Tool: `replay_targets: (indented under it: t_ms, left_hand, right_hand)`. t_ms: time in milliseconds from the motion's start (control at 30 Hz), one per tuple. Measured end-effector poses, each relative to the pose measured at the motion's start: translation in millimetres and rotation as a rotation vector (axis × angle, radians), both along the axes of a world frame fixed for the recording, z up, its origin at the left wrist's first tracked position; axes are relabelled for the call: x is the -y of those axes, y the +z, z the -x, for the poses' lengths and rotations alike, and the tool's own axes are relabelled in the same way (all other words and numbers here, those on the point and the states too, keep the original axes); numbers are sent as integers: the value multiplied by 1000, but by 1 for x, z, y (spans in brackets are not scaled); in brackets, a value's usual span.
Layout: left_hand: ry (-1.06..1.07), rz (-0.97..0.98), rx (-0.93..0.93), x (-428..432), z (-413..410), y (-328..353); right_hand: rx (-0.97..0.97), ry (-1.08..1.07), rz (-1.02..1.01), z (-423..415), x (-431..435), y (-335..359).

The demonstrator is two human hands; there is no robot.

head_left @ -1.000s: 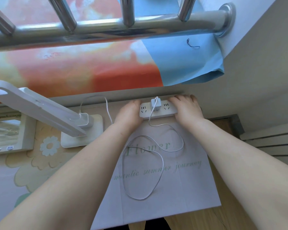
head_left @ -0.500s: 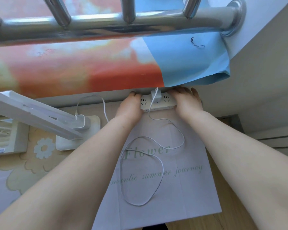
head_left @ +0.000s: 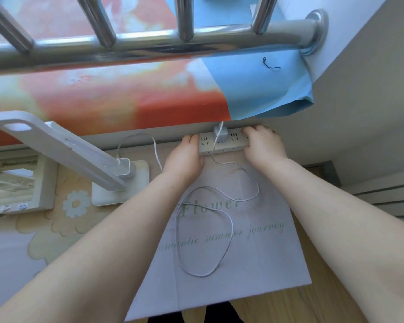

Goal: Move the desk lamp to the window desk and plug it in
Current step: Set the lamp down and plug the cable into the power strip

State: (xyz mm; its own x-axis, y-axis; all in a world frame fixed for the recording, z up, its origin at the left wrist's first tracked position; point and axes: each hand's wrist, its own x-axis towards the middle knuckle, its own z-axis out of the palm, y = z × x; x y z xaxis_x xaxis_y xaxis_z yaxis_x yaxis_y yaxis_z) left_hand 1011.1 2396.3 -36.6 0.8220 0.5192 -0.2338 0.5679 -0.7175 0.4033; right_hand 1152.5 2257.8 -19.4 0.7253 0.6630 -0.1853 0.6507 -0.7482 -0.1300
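While both hands flank the power strip (head_left: 222, 143), cable (head_left: 205, 229) loops between forearms

My bench (head_left: 313, 304) lay under a flower-print cloth (head_left: 243, 264). On it stood the white desk lamp (head_left: 119, 180), a framed mirror (head_left: 16, 183), the looped cable (head_left: 205, 229) and, at the back edge, the power strip (head_left: 222, 143).

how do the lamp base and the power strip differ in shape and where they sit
The lamp base is a broad, flat slab with rounded corners; the power strip is a long, narrow bar. The lamp base sits out on the desk's flowered mat and carries the tilted lamp arm; the power strip lies at the desk's back edge, with the left hand and the right hand at its ends and an adapter plugged into its middle. Both are white.
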Motion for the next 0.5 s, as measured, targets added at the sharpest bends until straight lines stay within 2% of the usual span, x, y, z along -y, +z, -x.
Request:
replay_targets:
  t_ms: [133,200,500]
  left_hand:
    - [-43,-18,6,9,17,10]
    - [-56,-22,-5,12,27,13]
    - [-131,-61,-103,26,59,11]
  right_hand:
    - [-50,-47,-65,20,9,13]
    - [-108,-61,-23,32,17,18]
    - [-627,-130,148,90,45,23]
